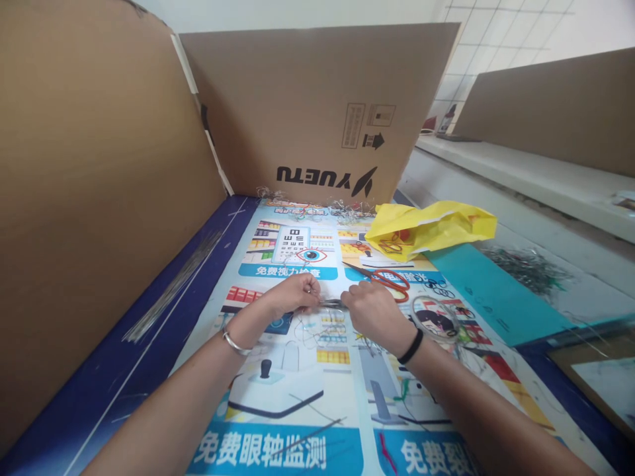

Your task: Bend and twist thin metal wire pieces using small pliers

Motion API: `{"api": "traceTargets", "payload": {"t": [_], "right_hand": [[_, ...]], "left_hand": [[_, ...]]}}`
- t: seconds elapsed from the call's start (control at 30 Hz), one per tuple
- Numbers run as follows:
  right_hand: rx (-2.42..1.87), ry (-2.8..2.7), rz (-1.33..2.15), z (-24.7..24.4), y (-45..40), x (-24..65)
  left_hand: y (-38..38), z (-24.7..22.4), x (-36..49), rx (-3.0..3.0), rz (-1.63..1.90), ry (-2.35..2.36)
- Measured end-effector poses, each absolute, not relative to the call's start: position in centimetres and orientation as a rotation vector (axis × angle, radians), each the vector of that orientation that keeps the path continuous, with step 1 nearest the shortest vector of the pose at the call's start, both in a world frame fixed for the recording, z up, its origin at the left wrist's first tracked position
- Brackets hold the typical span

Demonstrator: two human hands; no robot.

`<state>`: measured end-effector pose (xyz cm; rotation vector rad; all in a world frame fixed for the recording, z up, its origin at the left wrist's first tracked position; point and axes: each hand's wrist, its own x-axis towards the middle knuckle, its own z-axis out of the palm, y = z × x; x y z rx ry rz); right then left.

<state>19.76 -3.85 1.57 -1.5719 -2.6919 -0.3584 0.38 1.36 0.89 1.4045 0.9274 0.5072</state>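
Note:
My left hand [299, 293] is closed in a pinch near the middle of the printed sheet [342, 370], with fine wire at its fingertips. Just to its right, my right hand [372, 309] wraps round a small dark metal tool [333, 303], whose tip points left at the pinched fingers. Thin loops of wire [317, 330] hang below both hands. Behind the right hand lie scissors [394, 281] with orange handles. A coil of silvery wire [435, 317] rests beside the right wrist.
Cardboard walls [297, 99] stand behind and at the left. A yellow bag [436, 228] lies at the back right, near a pile of wire pieces [526, 271]. Straight wires [171, 287] lie on the left. Loose wire tangles [347, 210] line the back.

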Motion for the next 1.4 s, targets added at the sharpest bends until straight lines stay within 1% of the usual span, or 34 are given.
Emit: {"api": "traceTargets", "payload": {"t": [0.17, 0.27, 0.5, 0.7, 1.0, 1.17, 1.4], "right_hand": [[-1.509, -2.682, -0.429, 1.6, -3.7, 19.8], [-1.527, -2.699, -0.409, 1.6, -3.9, 19.6], [-1.885, -2.601, -0.166, 1.9, -4.6, 18.8], [-1.998, -2.547, -0.081, 2.5, -4.9, 18.6], [-1.929, -2.614, -0.129, 2.7, -4.9, 18.9], [-1.770, -2.689, -0.248, 2.9, -4.8, 19.0], [-1.629, -2.766, -0.315, 2.9, -4.5, 19.3]], "left_hand": [[1.4, 0.9, 0.3, 1.417, 0.465, 0.913], [1.4, 0.9, 0.3, 1.392, 0.468, 0.909], [1.3, 1.2, 0.2, 1.363, 0.480, 0.931], [1.3, 0.9, 0.2, 1.416, 0.505, 0.930], [1.3, 1.2, 0.3, 1.431, 0.484, 0.925], [1.2, 1.2, 0.2, 1.438, 0.474, 0.917], [1.2, 1.3, 0.2, 1.453, 0.436, 0.915]]}}
